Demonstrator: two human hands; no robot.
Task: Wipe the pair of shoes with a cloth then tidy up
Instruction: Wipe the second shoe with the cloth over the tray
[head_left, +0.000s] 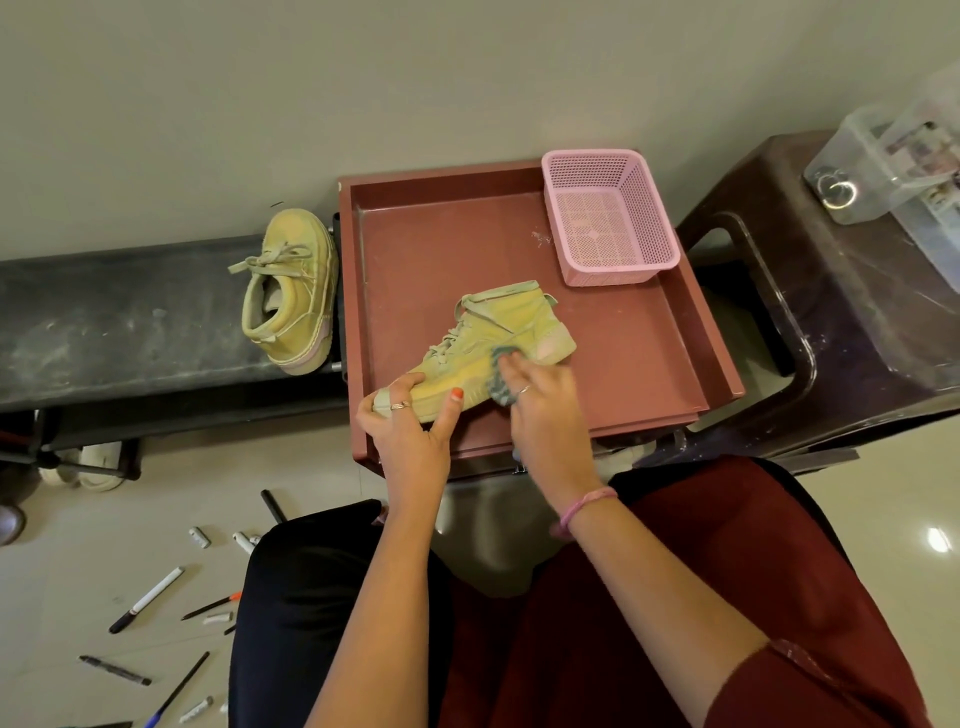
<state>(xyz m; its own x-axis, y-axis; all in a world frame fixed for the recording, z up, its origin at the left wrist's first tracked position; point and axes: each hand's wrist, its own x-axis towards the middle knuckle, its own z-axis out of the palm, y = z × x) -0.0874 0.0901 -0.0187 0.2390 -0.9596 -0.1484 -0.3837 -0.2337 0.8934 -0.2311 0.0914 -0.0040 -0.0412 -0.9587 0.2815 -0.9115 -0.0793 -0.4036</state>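
A person seated over a reddish-brown tray (675, 332) is wiping a yellow high-top shoe (483, 353) that lies on its side in the tray's near half. The shoe's long axis runs from the toe at about 8 o'clock to the heel at about 2 o'clock. The left hand (410, 415) is curled around the toe end, steadying it. The right hand (535, 395) presses a small grey-blue cloth (501, 387) against the shoe's side near its middle, so the un-wiped heel lies toward 2 o'clock from that hand, closest to the right arm. The second shoe (291, 291) stands outside the tray at 10 o'clock, on a dark bench (119, 322), nearer the left hand. An empty pink basket (608, 218) sits in the tray's far right corner.
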